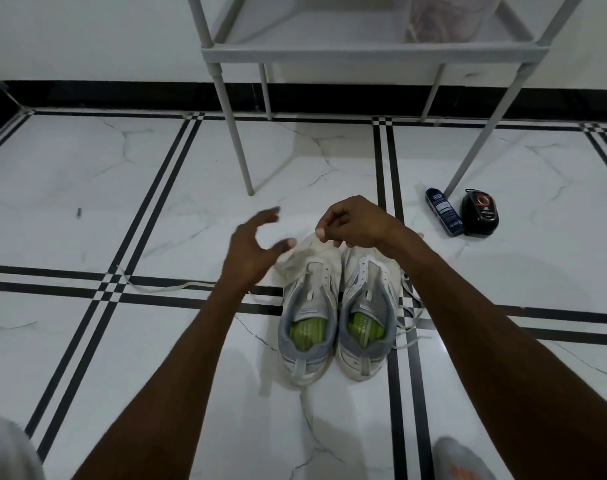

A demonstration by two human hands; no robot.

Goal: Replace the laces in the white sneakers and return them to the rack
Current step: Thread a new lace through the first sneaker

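Right hand (pixel 355 223) pinching the lace (pixel 297 254) over the left sneaker (pixel 309 327), left hand (pixel 257 247) spread open; best thread eyelets evenly.

Glossy marble-look floor (pixel 87 168); matt cloth sneakers (pixel 336 306).

No lettering you can read here

You see small print on the dark blue spray can (pixel 444 212); a red ring mark on the black case (pixel 480 212); faint print on the green insoles (pixel 361 328); all too small to read.
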